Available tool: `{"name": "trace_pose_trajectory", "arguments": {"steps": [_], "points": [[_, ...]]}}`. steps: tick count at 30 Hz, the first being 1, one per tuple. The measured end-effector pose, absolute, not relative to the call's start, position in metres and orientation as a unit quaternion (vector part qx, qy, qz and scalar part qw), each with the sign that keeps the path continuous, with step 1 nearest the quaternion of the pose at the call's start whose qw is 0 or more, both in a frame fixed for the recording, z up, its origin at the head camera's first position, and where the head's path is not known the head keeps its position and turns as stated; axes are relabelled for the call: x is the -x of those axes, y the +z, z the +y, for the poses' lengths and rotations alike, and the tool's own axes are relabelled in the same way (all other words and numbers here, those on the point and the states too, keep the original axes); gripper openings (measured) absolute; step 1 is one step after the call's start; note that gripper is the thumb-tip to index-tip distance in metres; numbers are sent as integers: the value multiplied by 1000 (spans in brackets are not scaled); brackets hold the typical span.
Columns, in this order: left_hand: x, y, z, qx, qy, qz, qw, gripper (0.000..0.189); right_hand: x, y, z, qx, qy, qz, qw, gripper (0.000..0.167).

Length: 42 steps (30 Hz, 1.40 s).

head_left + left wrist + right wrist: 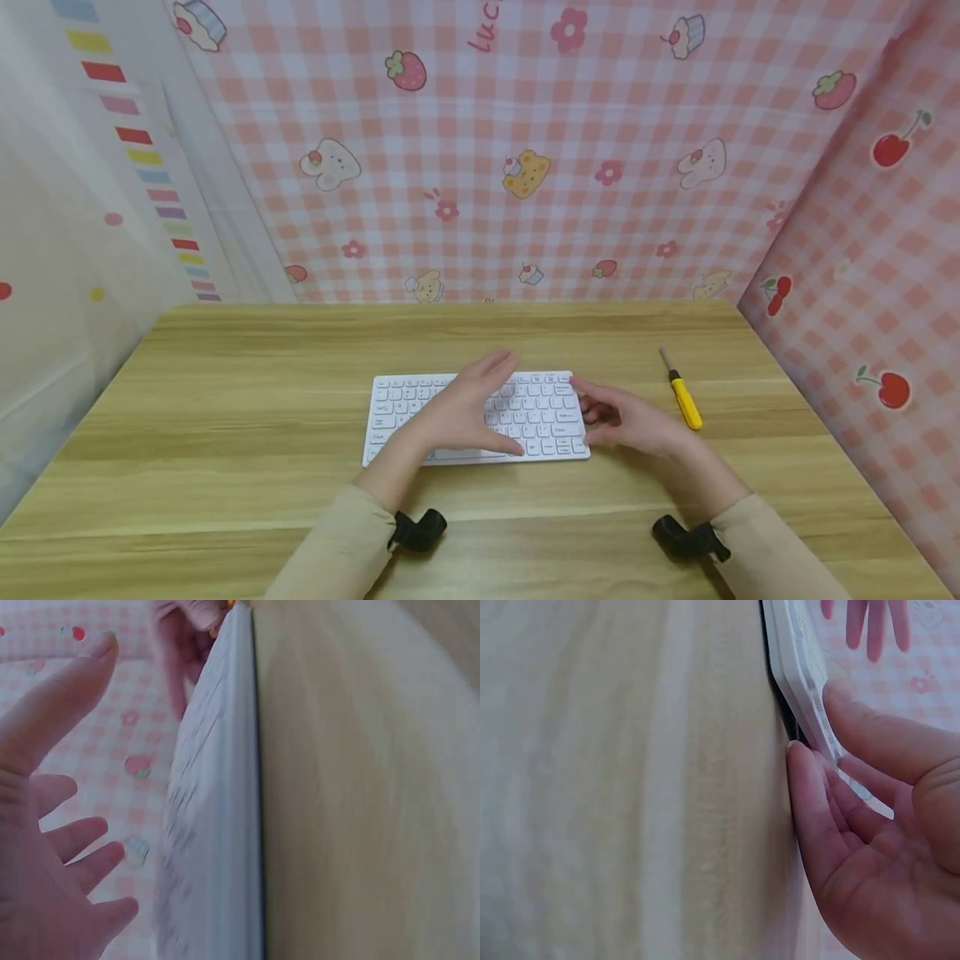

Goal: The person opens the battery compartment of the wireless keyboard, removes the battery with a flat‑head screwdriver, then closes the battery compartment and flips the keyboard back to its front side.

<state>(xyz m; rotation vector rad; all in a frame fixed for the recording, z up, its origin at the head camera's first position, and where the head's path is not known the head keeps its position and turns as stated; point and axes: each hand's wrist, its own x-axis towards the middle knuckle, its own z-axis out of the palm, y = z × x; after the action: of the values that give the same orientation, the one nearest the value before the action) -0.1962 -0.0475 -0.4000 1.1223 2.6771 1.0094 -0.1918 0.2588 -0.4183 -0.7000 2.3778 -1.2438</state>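
Note:
A white keyboard [566,417] lies on the wooden table. Above its middle, my left hand [465,408] is held with thumb and fingers spread apart; the left wrist view shows a gap between this hand [52,862] and the keys. My right hand [633,421] is at the keyboard's right end. In the right wrist view, the thumb of that hand [885,840] lies against the keyboard's [795,667] edge, and curled fingers reach around and under its corner. Part of the key rows is hidden beneath the left hand.
A screwdriver [686,403] with a yellow handle lies on the table [225,433] to the right of the keyboard. Checked pink cloth [465,125] hangs behind the table and along its right side. Pale cloth [75,275] hangs at the left.

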Motion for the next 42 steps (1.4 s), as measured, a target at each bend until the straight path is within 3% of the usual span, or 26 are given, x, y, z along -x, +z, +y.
{"name": "trace_pose_trajectory", "arguments": {"steps": [11, 25, 42], "points": [[199, -416, -1, -386, 237, 891, 13, 126, 193, -424, 277, 260, -469, 824, 181, 59], [203, -426, 29, -383, 139, 913, 1, 125, 189, -418, 294, 212, -507, 826, 124, 53], [202, -427, 35, -397, 120, 909, -41, 100, 185, -411, 298, 172, -595, 784, 43, 47]]}}
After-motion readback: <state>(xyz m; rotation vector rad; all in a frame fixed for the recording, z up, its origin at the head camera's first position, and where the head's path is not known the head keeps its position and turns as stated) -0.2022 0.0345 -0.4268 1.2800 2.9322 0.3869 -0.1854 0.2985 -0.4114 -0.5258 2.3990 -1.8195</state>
